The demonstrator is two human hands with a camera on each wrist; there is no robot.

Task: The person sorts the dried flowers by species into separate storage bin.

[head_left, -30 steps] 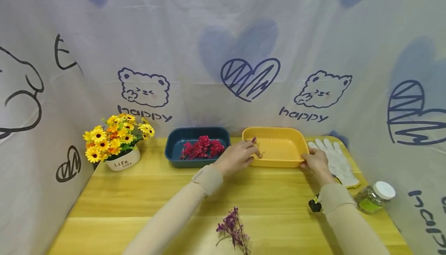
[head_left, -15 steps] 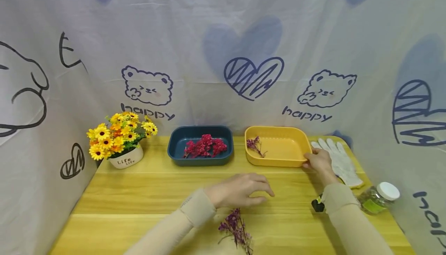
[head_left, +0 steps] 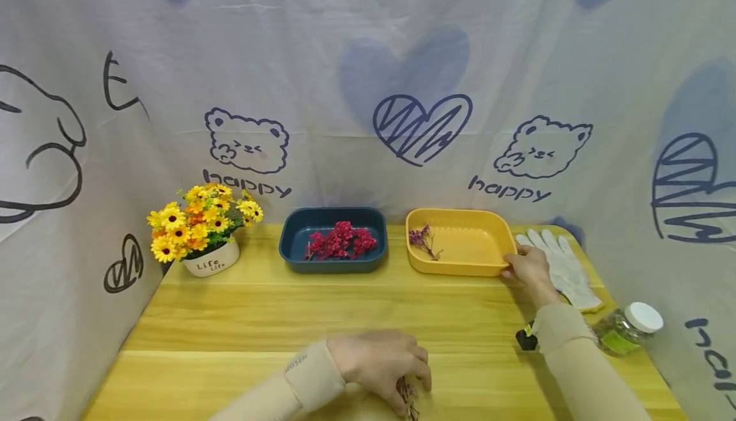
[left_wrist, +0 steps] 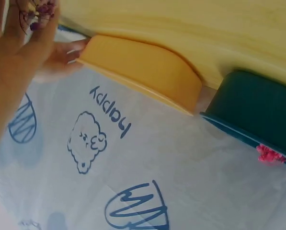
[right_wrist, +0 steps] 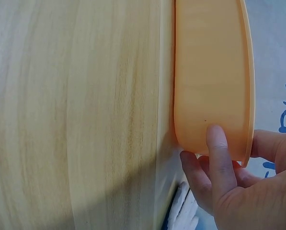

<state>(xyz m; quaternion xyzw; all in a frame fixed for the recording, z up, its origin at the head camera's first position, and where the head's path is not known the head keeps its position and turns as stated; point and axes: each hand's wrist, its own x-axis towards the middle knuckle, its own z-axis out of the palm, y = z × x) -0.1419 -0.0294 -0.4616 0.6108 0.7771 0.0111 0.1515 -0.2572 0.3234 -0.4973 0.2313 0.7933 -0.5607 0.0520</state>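
Near the front of the table my left hand (head_left: 382, 363) is curled over a sprig of purple dried flowers (head_left: 409, 395), its thumb and fingers on either side of the stems. Purple blossoms (left_wrist: 40, 14) show against the fingers in the left wrist view; the hand hides most of the sprig. My right hand (head_left: 529, 271) grips the near right corner of a yellow tray (head_left: 466, 267), thumb on the outer wall (right_wrist: 210, 86). Another purple sprig (head_left: 424, 241) lies at that tray's left end. Red dried flowers (head_left: 339, 240) lie in a dark blue tray (head_left: 333, 266).
A white pot (head_left: 213, 260) of yellow artificial flowers stands at the back left. White gloves (head_left: 560, 264) lie right of the yellow tray. A white-lidded jar (head_left: 627, 328) and a small black object (head_left: 526, 338) are near the right forearm. A printed cloth hangs behind.
My left hand has left the purple sprig in the yellow tray and come down and nearer, onto the sprig on the table. My right hand stays at the tray corner.
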